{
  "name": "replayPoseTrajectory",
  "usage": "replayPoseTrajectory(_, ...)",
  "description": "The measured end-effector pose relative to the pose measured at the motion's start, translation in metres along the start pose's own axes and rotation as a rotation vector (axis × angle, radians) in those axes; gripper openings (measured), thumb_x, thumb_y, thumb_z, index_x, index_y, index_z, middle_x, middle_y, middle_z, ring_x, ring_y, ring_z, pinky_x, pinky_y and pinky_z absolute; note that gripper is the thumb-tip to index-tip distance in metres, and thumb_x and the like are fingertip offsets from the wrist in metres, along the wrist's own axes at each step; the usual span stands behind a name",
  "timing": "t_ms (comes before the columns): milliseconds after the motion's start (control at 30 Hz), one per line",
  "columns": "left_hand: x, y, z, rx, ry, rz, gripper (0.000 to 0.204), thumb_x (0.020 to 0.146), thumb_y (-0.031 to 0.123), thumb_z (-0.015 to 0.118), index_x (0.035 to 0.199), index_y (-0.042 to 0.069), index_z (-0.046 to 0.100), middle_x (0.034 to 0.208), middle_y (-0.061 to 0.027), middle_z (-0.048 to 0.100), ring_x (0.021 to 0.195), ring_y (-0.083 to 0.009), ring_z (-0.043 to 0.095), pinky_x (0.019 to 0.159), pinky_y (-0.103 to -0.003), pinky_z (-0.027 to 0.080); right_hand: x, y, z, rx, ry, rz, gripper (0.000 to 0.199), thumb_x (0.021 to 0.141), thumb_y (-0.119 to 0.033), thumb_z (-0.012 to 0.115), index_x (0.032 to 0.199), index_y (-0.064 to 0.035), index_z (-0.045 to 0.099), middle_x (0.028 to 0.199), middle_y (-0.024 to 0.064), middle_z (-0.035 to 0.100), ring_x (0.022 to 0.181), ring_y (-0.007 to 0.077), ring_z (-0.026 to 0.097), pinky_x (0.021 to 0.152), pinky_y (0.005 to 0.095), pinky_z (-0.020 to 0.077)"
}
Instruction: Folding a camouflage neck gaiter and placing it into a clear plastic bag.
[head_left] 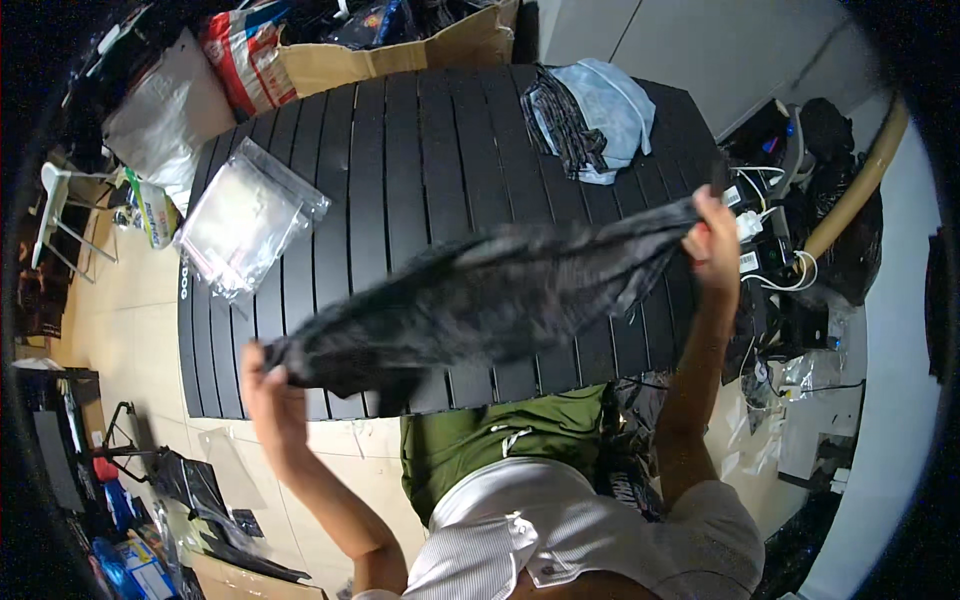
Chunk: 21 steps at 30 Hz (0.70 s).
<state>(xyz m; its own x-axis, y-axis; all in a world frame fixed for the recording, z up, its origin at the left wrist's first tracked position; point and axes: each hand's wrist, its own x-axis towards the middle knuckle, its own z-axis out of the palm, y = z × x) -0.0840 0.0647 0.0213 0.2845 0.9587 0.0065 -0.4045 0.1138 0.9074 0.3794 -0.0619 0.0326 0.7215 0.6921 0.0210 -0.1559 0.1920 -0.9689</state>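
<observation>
A dark, black-and-grey patterned garment [490, 295] is stretched between my two hands above the black slatted table [390, 150]; it is blurred, and its exact kind cannot be made out. My left hand [275, 405] grips one end near the table's front left edge. At the opposite end, my right hand [712, 245] pinches a corner, held higher and farther out over the right side. Folded light-blue cloth [615, 110] lies at the far right of the table, with a dark patterned folded cloth [562, 125] against it.
Clear plastic bags [250, 215] lie in a stack at the table's left. Behind the far edge stands an open cardboard box [400, 58] beside a red and white bag [250, 60]. White cables [775, 225] and a long brown tube [860, 185] crowd the right side.
</observation>
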Motion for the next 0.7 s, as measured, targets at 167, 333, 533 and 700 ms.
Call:
replayPoseTrajectory(167, -0.013, 0.022, -0.024, 0.058, -0.112, 0.175, 0.056, 0.076, 0.022, 0.054, 0.125, 0.0, 0.035, 0.115, -0.0137, 0.047, 0.103, -0.0248, 0.05, 0.089, -0.04, 0.042, -0.011, -0.028, -0.024, -0.058, 0.012, -0.105, 0.013, 0.087, -0.024, 0.052, 0.085, -0.0105, 0.05, 0.048, -0.004, 0.043, 0.027, 0.0045, 0.029, 0.026, 0.0196, 0.0184)
replayPoseTrajectory(333, 0.005, -0.046, -0.04, 0.334, 0.068, -0.378, 0.036, 0.078, 0.003, 0.047, 0.113, 0.008, 0.047, 0.085, 0.001, 0.052, 0.067, -0.0049, 0.046, 0.06, -0.017, 0.036, -0.003, 0.043, -0.031, -0.608, 0.112, 0.353, 0.021, 0.083, -0.027, 0.057, 0.07, -0.0121, 0.051, 0.043, -0.0062, 0.036, 0.033, 0.0038, 0.031, 0.033, 0.0205, 0.022)
replayPoseTrajectory(533, 0.005, -0.079, -0.049, 0.431, 0.161, -0.527, 0.038, 0.087, 0.03, 0.051, 0.107, -0.003, 0.053, 0.086, -0.0033, 0.06, 0.069, -0.0079, 0.052, 0.06, -0.018, 0.039, -0.01, 0.076, -0.05, -0.81, -0.04, 0.349, 0.034, 0.081, -0.043, 0.055, 0.069, -0.0103, 0.052, 0.044, -0.005, 0.035, 0.034, 0.0072, 0.032, 0.035, 0.0254, 0.0227)
replayPoseTrajectory(700, 0.013, -0.085, -0.056, 0.397, 0.23, -0.583, 0.033, 0.086, 0.029, 0.053, 0.091, -0.002, 0.06, 0.082, -0.0051, 0.061, 0.067, -0.0092, 0.054, 0.059, -0.02, 0.042, -0.023, 0.066, -0.027, -0.702, -0.053, 0.431, 0.027, 0.084, -0.035, 0.053, 0.068, -0.0143, 0.047, 0.047, -0.0067, 0.034, 0.035, 0.004, 0.03, 0.034, 0.0206, 0.0203)
